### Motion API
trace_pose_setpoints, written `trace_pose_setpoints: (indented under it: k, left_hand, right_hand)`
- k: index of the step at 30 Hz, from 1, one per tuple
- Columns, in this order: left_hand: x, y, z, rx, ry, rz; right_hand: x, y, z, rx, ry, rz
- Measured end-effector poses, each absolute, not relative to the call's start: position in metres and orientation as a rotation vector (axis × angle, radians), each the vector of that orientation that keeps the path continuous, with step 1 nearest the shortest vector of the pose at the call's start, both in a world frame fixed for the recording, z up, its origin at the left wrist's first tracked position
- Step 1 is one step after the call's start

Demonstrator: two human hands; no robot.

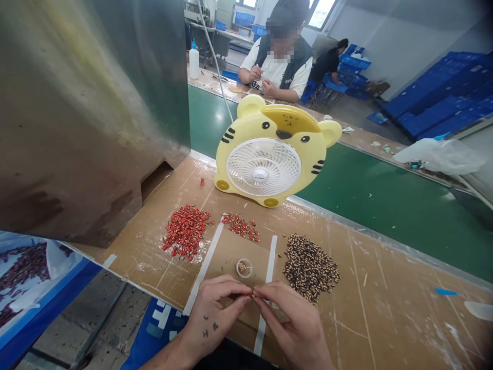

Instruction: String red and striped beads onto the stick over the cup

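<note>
Left hand [215, 311] and right hand [295, 321] pinch a small red piece [251, 295], lower center.
Yellow tiger-faced fan [265, 167], upper center.

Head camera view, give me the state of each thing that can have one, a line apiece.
Left hand, fingers pinched on a small red piece
Right hand, fingers pinched at the same piece
Large red pile, heaped
Small red group, loosely spread
Black-and-tan pile, heaped
Round cup, upright, open
Fan, standing; cannot tell whether it is running
White bottle, upright, blue nozzle on
</note>
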State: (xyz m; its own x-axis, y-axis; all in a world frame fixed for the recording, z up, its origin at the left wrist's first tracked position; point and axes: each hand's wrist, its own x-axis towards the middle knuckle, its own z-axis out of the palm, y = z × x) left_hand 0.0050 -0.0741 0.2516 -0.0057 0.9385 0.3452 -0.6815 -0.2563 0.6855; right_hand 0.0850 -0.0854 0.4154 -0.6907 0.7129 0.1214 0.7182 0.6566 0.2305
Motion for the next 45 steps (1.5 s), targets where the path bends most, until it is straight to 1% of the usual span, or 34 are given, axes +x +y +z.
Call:
trace_pose_setpoints:
  k: [3, 8, 14, 18, 22, 28, 35, 39, 45]
  left_hand:
    - [0.004, -0.076, 0.252, 0.866, 0.389, 1.549]
    - [0.003, -0.081, 0.250, 0.773, 0.347, 1.441]
    - [0.001, -0.081, 0.249, 0.694, 0.226, 1.356]
    - [-0.001, -0.080, 0.251, 0.688, 0.228, 1.346]
    - [-0.002, -0.077, 0.250, 0.717, 0.263, 1.372]
    - [-0.017, -0.059, 0.241, 0.742, 0.409, 1.401]
    - [-0.044, 0.007, 0.239, 1.047, 0.757, 1.450]
    - [-0.041, 0.043, 0.243, 1.374, 0.909, 1.439]
    - [-0.031, 0.061, 0.248, 1.559, 1.065, 1.402]
  right_hand:
    - [0.084, -0.086, 0.415, -1.244, -2.812, -0.392]
    - [0.080, -0.085, 0.418, -1.303, -2.838, -0.253]
    - [0.080, -0.082, 0.422, -1.287, -2.853, -0.218]
    - [0.081, -0.082, 0.423, -1.291, -2.833, -0.226]
    - [0.088, -0.083, 0.428, -1.275, -2.840, -0.328]
    - [0.104, -0.078, 0.444, -1.326, -2.809, -0.470]
    - [0.131, -0.049, 0.446, -1.283, -2.765, -0.699]
    - [0.149, -0.036, 0.435, -1.206, -2.769, -0.620]
    - [0.154, -0.034, 0.430, -1.159, -2.794, -0.529]
